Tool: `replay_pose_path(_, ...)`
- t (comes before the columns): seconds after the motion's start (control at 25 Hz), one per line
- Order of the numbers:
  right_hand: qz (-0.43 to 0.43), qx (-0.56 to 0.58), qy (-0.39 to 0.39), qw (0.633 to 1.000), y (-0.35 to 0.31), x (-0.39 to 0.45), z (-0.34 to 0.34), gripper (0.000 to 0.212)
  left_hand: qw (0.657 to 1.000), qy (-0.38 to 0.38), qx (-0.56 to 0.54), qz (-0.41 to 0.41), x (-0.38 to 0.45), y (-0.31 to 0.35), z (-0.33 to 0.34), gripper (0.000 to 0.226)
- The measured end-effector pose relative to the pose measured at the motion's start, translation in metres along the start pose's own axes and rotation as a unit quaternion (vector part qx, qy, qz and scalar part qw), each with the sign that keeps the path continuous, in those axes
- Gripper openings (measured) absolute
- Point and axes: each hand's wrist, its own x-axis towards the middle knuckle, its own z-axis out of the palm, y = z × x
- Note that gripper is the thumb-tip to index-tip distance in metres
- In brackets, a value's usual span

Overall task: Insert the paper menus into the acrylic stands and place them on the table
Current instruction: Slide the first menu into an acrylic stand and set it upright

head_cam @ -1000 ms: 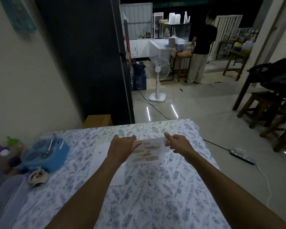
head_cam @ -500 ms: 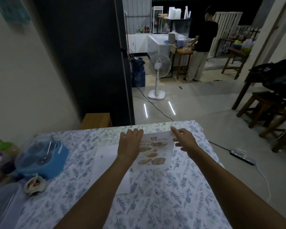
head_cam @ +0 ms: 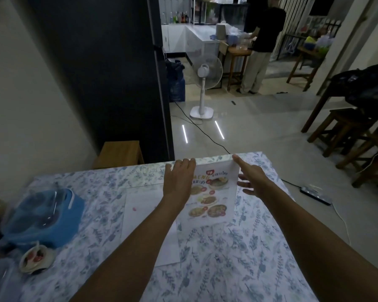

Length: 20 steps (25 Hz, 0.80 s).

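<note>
A paper menu (head_cam: 214, 192) with food pictures leans at a tilt near the far edge of the floral-clothed table (head_cam: 238, 258); I cannot tell whether a clear acrylic stand surrounds it. My left hand (head_cam: 178, 182) covers its left side, fingers curled over the top edge. My right hand (head_cam: 252, 182) has its fingers spread, and the index fingertip touches the menu's top right corner. A blank white sheet (head_cam: 140, 214) lies flat on the cloth, partly under my left forearm.
A blue container (head_cam: 46, 214), a small bowl (head_cam: 36, 257) and a clear plastic box (head_cam: 0, 280) crowd the table's left side. Beyond the table stand a wooden bench (head_cam: 120, 152), a fan (head_cam: 205, 75), a person (head_cam: 262, 40), stools (head_cam: 347, 127) and a power strip (head_cam: 316, 194).
Both hands have moved the menu toward the table's far edge and raised it more upright. My left hand has slid up to its top edge.
</note>
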Motion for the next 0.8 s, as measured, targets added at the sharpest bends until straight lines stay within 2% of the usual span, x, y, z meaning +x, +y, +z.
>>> replay_pose_path(0.32,-0.017,0.001,0.038,0.999,-0.001,0.01,0.01,0.066,0.999,-0.035,0.01,0.035,0.01,-0.007,-0.006,0.104)
replay_pose_path(0.6,-0.092,-0.136,0.119,0.979,-0.001,-0.008,0.0,0.066,0.994,-0.022,0.051,0.094,0.005,-0.003,-0.037,0.102)
replay_pose_path(0.8,-0.111,-0.223,0.095,0.964,0.005,-0.034,-0.008,0.074,0.995,-0.026,0.06,0.08,-0.012,0.008,-0.059,0.098)
